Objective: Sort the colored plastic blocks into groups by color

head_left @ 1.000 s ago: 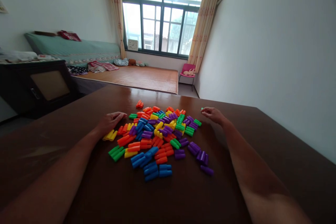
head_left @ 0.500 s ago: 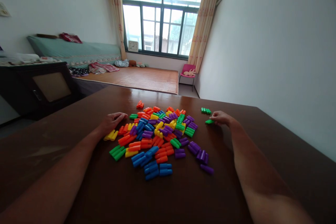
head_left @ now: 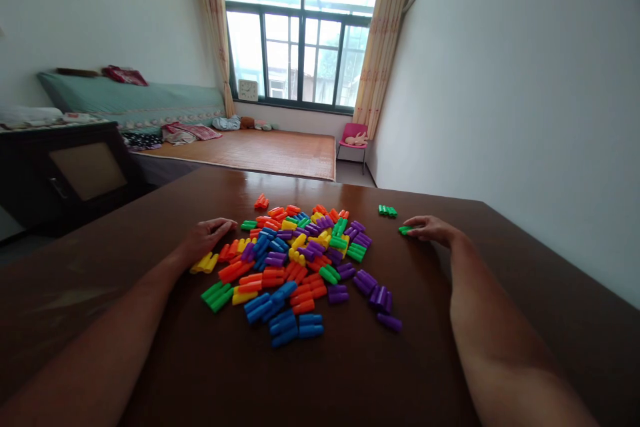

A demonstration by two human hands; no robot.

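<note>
- Left hand [head_left: 209, 235] at the table [head_left: 320, 380], fingers curled; cannot tell if gripping.
- Coloured pile [head_left: 273, 273] just right of it.
- Green row [head_left: 387, 211] apart, beyond the pile's right side.
- Green block [head_left: 404, 231] near that row, pinched by the right hand [head_left: 429, 229].

Blocks [head_left: 297, 255] orange, yellow, green, blue, purple; table [head_left: 350, 373] brown; curtains [head_left: 385, 27] red-patterned.

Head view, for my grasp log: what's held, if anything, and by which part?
Right hand: fingers at the right end of a green piece; gripped or touched, unclear. Left hand: nothing visibly held.
</note>
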